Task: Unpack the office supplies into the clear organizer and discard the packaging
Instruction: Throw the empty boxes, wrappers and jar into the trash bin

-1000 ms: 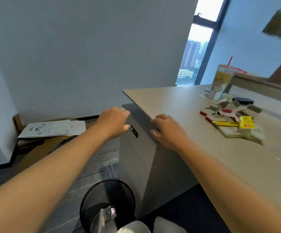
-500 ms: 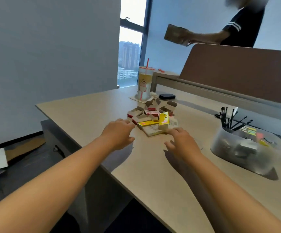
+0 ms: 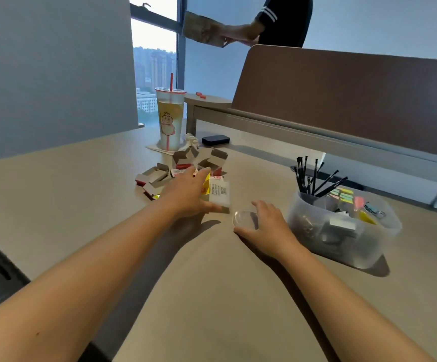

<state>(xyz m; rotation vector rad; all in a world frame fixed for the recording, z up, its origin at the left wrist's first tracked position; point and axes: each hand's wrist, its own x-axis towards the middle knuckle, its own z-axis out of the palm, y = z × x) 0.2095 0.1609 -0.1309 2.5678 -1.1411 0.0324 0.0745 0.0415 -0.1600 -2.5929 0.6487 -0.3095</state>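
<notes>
Clear organizer (image 3: pixel 348 231) at 3 o'clock is partly stocked; emptied cartons (image 3: pixel 157 176) remain at 12 on the surface (image 3: pixel 68 194); left hand (image 3: pixel 186 194) reaches the yellow box (image 3: pixel 216 189) with straight fingers, right hand (image 3: pixel 267 226) curls round a clear case (image 3: pixel 242 218).

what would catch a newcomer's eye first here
Probably the two bare arms reaching across the desk: the left hand lies on a pile of small boxes, the right hand touches a small clear object. To the right stands the clear organizer, holding black pens; behind the pile, a tall drink cup.
</notes>
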